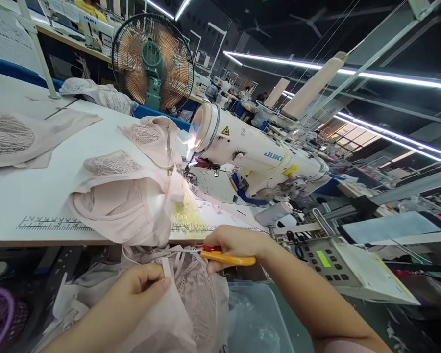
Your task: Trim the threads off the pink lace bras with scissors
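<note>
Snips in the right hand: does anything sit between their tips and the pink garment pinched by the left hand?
Nothing visible does. The right hand holds the snips, tips pointing left at loose straps of the pink garment, below the table edge. The left hand pinches that garment lower down, apart from the blades.

Pink garment (pixel 169 314): soft matt cloth with a smooth panel; the openwork lace beside it looks rougher.
Thread snips (pixel 228 258): glossy orange plastic grip with a red plastic part; the metal tip barely shows.
Garment pieces (pixel 125 196): pink matt cloth with netted lace insets.
Desk (pixel 33 196): white, smooth, low sheen, with a printed ruler scale along the front edge.
Sewing machine (pixel 257 152): glossy white painted casing; bare metal around the needle.
Fan (pixel 152 61): thin metal wire guard; green plastic hub, semi-gloss.
Bin (pixel 257 318): translucent plastic, smooth, faint shine.
</note>
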The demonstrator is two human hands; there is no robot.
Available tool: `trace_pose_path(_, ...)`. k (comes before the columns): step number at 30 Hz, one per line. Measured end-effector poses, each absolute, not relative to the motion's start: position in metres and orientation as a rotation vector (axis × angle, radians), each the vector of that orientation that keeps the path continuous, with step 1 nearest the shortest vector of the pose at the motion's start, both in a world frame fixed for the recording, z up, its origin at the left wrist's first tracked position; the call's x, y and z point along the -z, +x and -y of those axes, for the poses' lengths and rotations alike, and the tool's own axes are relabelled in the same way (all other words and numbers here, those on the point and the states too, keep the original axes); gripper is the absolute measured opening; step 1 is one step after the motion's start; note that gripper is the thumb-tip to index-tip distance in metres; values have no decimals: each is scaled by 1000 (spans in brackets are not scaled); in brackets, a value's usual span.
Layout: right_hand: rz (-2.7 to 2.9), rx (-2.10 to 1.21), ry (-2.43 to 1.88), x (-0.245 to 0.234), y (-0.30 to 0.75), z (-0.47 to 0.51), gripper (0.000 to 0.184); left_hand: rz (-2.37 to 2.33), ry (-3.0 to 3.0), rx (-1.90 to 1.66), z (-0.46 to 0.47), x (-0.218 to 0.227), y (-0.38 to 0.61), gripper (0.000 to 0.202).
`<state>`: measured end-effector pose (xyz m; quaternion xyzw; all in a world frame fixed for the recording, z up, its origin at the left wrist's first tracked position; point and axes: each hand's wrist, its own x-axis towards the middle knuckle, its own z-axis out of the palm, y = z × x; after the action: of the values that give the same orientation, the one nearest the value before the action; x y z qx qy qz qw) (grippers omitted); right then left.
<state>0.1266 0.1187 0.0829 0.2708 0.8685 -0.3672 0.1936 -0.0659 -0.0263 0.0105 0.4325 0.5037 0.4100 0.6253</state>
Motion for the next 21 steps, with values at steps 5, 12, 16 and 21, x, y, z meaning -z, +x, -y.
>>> trace_pose_path(5, -2562, 1428, 931, -70, 134, -105, 47, -1198, 1226, -841, 31, -24, -69, 33)
trace_pose_path(12, -2618, 2017, 868, -22, 132, -55, 48, -1483, 1653, -890, 35, -18, -81, 22)
trace_pose_path(16, -2605, 2130, 1226, -4, 135, -28, 44, -1722, 1632, -922, 39, -14, -81, 20)
trace_pose_path(21, -2688, 2086, 1564, 5, 142, -11, 35, -1967, 1299, -972, 44, -20, -63, 76)
